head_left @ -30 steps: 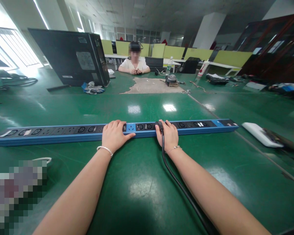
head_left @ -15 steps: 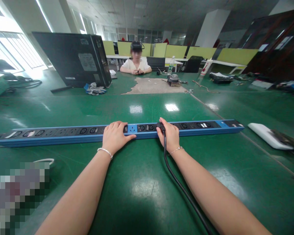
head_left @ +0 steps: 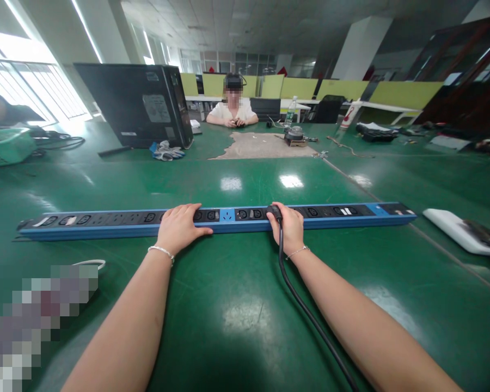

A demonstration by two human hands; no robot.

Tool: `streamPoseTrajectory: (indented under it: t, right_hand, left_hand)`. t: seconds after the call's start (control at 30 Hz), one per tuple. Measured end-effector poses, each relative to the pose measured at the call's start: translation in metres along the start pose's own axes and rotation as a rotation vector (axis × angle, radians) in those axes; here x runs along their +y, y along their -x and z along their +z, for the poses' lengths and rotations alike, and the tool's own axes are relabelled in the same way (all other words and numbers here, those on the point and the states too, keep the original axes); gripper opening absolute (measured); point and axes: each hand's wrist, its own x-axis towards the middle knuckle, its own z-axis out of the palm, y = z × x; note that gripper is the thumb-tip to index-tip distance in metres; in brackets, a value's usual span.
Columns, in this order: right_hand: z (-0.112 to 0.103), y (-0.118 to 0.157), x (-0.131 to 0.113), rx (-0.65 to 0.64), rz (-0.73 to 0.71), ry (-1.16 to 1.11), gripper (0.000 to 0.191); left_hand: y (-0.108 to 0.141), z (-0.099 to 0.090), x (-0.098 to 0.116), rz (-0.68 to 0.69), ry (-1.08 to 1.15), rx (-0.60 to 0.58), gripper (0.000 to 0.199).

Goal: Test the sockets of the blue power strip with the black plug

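Note:
A long blue-and-black power strip [head_left: 227,215] lies across the green table, with several sockets along its top. My left hand [head_left: 179,226] grips it left of the blue socket, fingers over the top and thumb along the near side. My right hand [head_left: 289,226] is closed round a black power plug [head_left: 275,211], right of the blue socket. The plug is at the strip's top face; whether it is fully seated cannot be seen. Its black cable [head_left: 296,296] runs down toward the lower right edge, beside my right forearm.
A black computer case [head_left: 134,106] and gloves [head_left: 167,151] stand at the back left, near a green basket [head_left: 6,147]. A person [head_left: 233,109] sits across the table. A bottle [head_left: 291,111] and a round device [head_left: 294,135] are behind. A white object [head_left: 459,231] lies right; a blurred-out item [head_left: 41,310] lies lower left.
My left hand has slid a little left along the strip, away from the blue socket. My right hand stays on the plug. The whole view has shifted slightly.

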Motion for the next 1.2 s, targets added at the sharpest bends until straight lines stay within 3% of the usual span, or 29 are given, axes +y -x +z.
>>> streamPoseTrajectory:
  t: [0.23, 0.33, 0.47, 0.6, 0.73, 0.87, 0.97, 1.07, 1.2]
  right_hand:
    - [-0.014, -0.019, -0.004, 0.261, 0.208, -0.399, 0.036]
    - [-0.014, -0.016, -0.013, 0.152, 0.153, -0.427, 0.037]
    - [-0.003, 0.0, -0.03, -0.049, 0.027, -0.479, 0.042]
    - [0.002, 0.009, -0.045, -0.061, -0.103, -0.402, 0.022]
    - [-0.001, 0.011, -0.051, -0.088, -0.268, -0.38, 0.022]
    - [-0.001, 0.011, -0.05, -0.15, -0.38, -0.39, 0.035]
    - [0.001, 0.01, -0.043, -0.139, -0.326, -0.316, 0.039]
    - [0.005, 0.008, -0.035, -0.088, -0.206, -0.257, 0.041]
    - [0.008, 0.005, -0.029, -0.075, -0.136, -0.217, 0.045]
  left_hand:
    - [-0.002, 0.003, -0.007, -0.006, 0.117, 0.04, 0.075]
    - [0.0, 0.003, -0.003, 0.009, 0.229, 0.134, 0.06]
    - [0.007, 0.002, 0.029, 0.127, 0.408, 0.316, 0.048]
    - [0.014, 0.0, 0.077, 0.368, 0.458, 0.258, 0.057]
    - [0.016, 0.002, 0.099, 0.301, 0.469, 0.362, 0.038]
    - [0.011, 0.007, 0.085, 0.2, 0.409, 0.537, 0.026]
    - [0.004, 0.01, 0.065, 0.047, 0.432, 0.598, 0.024]
    - [-0.001, 0.013, 0.049, -0.042, 0.54, 0.57, 0.026]
    - [-0.003, 0.014, 0.044, -0.023, 0.553, 0.46, 0.03]
